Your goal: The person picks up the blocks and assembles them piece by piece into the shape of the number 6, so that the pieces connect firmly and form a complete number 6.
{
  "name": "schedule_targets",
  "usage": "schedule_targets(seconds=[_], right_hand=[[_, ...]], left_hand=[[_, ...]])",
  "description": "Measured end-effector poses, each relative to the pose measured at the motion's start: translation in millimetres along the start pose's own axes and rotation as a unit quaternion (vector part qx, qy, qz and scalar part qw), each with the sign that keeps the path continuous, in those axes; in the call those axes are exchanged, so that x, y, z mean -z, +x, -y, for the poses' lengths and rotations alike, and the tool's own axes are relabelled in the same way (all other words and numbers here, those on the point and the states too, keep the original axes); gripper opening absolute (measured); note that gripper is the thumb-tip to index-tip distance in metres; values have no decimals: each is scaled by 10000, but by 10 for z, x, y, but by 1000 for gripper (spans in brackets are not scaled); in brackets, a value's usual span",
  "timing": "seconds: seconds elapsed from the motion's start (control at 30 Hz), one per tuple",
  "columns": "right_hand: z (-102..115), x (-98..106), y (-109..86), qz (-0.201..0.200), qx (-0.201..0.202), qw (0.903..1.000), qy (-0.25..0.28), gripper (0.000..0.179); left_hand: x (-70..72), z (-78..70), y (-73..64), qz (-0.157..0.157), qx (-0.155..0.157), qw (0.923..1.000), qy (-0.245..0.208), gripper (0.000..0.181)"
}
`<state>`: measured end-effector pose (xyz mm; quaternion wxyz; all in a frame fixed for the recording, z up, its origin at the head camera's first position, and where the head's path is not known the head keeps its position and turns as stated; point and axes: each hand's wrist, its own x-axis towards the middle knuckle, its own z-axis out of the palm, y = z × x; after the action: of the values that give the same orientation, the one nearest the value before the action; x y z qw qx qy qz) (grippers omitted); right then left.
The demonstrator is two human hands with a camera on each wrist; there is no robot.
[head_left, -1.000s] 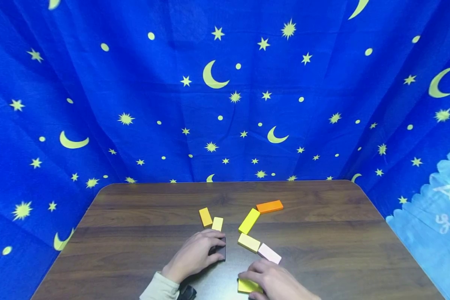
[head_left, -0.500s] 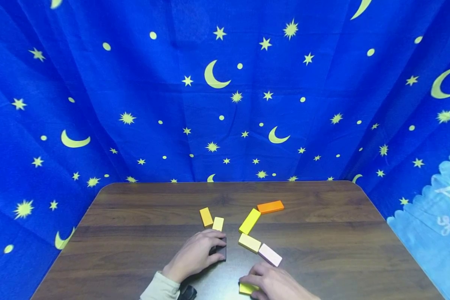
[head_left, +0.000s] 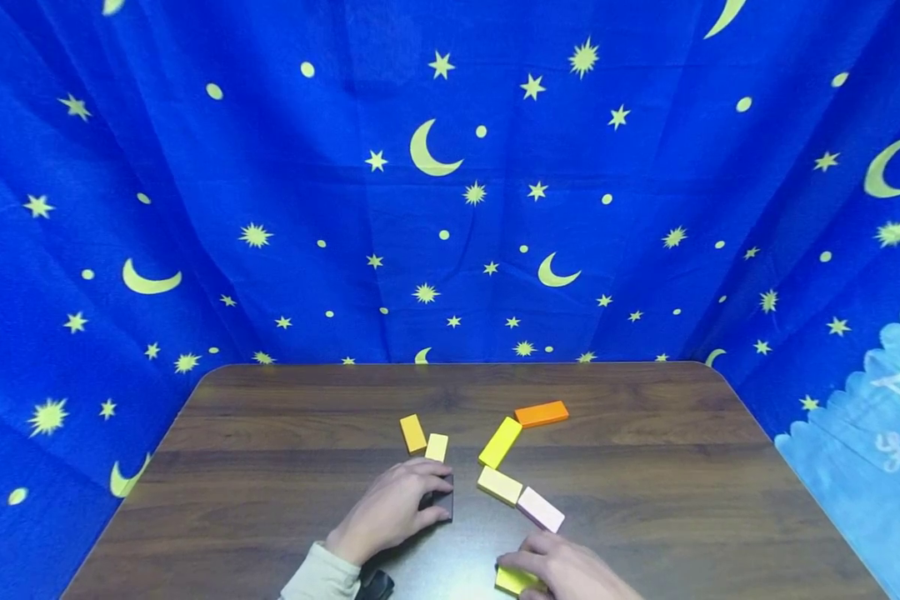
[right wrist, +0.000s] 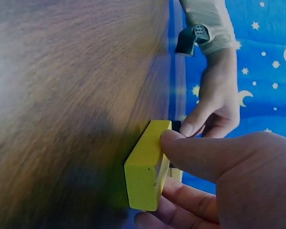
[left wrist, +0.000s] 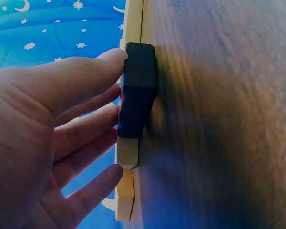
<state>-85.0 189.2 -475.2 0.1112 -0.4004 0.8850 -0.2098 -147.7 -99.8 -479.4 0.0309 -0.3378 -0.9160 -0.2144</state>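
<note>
On the table, my left hand (head_left: 390,504) holds a black block (head_left: 442,502) between thumb and fingers. The left wrist view shows the thumb at one end of this black block (left wrist: 140,67), with a pale yellow block just beyond its other end. Lower right, my right hand (head_left: 573,568) grips a greenish-yellow block (head_left: 512,580). Its thumb presses the upper face of this block (right wrist: 143,183) in the right wrist view, with fingers on the far side. A pale pink block (head_left: 540,509) lies just beyond the right hand.
A cream block (head_left: 499,486), a bright yellow block (head_left: 500,442) and an orange block (head_left: 542,414) run end to end from the pink one. Beyond the left hand lie a pale yellow block (head_left: 436,447) and an amber block (head_left: 412,434). A blue curtain (head_left: 495,217) surrounds the wooden table (head_left: 645,467).
My right hand has slid the greenish-yellow block to the right and slightly nearer me, turning it a little. The left hand stays on the black block.
</note>
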Motion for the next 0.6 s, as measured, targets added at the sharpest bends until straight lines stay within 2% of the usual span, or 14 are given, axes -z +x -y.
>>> schedule_targets(seconds=[0.17,0.27,0.4,0.6], right_hand=[[-62,-19,-93,-450,369,9975,-398,31],[-92,-39,-151,-686,403,9957,-467,33],[-118,-58,-228,-937,250,9945,-394,37],[-147,-56,-318,-1025,-48,9946,140,35]], left_hand=[[7,-8,0,21,-6,10000,-18,30],[1,-6,0,17,-16,10000,3,30],[-4,-6,-2,-45,-59,10000,14,31],[-3,-7,-11,-138,-114,9998,40,32]])
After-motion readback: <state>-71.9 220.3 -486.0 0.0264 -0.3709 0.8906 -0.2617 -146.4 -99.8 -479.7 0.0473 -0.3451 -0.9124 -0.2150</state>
